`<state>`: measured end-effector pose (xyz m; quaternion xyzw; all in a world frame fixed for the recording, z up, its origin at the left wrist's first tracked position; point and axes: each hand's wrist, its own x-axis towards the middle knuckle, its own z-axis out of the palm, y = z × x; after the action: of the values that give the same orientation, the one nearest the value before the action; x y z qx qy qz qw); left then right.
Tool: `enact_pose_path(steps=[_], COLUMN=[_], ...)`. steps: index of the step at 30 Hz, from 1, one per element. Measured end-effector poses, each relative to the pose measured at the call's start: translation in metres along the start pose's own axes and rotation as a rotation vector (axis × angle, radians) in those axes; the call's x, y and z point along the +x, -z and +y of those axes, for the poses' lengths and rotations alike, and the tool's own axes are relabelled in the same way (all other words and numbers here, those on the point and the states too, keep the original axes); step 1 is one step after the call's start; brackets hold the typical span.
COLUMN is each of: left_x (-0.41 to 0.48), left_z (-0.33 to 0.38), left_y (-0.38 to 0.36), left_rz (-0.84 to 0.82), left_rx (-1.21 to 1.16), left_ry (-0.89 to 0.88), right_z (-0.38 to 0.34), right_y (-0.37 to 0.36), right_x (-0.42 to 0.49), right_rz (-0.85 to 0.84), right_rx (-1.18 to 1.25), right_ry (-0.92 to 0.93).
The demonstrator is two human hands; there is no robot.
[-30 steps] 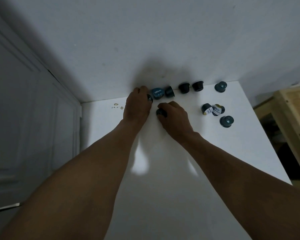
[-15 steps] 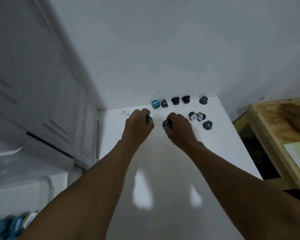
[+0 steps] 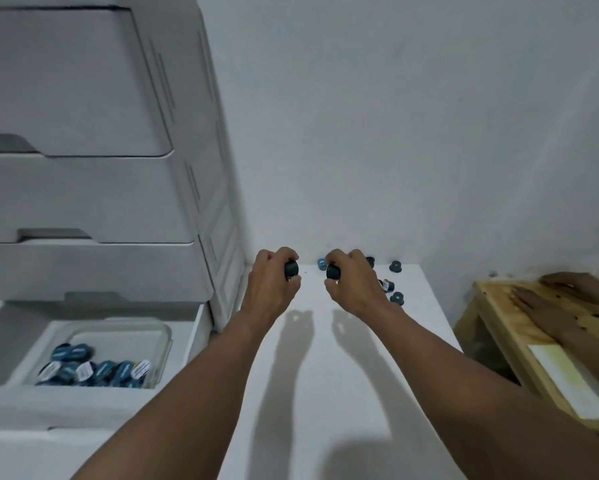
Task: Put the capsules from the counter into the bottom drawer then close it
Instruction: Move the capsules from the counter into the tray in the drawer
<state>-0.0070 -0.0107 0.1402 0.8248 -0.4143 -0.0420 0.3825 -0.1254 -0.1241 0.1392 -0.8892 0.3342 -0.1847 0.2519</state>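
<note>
Aloft, left hand [image 3: 269, 287] pinching dark capsule [image 3: 291, 268], right hand [image 3: 357, 287] pinching second capsule [image 3: 333, 271], round end toward camera.

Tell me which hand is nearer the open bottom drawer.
Left. The left hand, gripping a capsule, is right of the drawer; the right hand, gripping another capsule, is farther right.

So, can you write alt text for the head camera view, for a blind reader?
Seen from above, a person's left hand and right hand each hold one dark capsule over a white counter. Loose capsules lie near the back wall. To the left, the bottom drawer stands open, with stored capsules in a clear container.
</note>
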Motion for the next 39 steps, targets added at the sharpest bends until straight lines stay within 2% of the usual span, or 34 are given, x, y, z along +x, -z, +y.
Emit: enact_pose_path(steps=[9,19,32,39], left_x=[-0.089,-0.159,-0.206,-0.208], left_z=[0.017,-0.017,-0.129,-0.187], left_y=[0.081,0.168,0.29,0.339], left_rz=[0.214,0.341,0.294,0.241], left_rx=[0.129,0.206,0.313,0.349], left_ry=[0.052,0.165,0.175,0.158], right_z=[-0.067,-0.164,-0.301,-0.348], right_y=[0.018,-0.009,-0.101,-0.147], right_x=[-0.064,-0.109,-0.14,-0.145], right_rz=[0.021,-0.016,-0.018,-0.007], right_rx=[0.034,0.049,0.022,0.01], right_ry=[0.178,0.368,0.458,0.412])
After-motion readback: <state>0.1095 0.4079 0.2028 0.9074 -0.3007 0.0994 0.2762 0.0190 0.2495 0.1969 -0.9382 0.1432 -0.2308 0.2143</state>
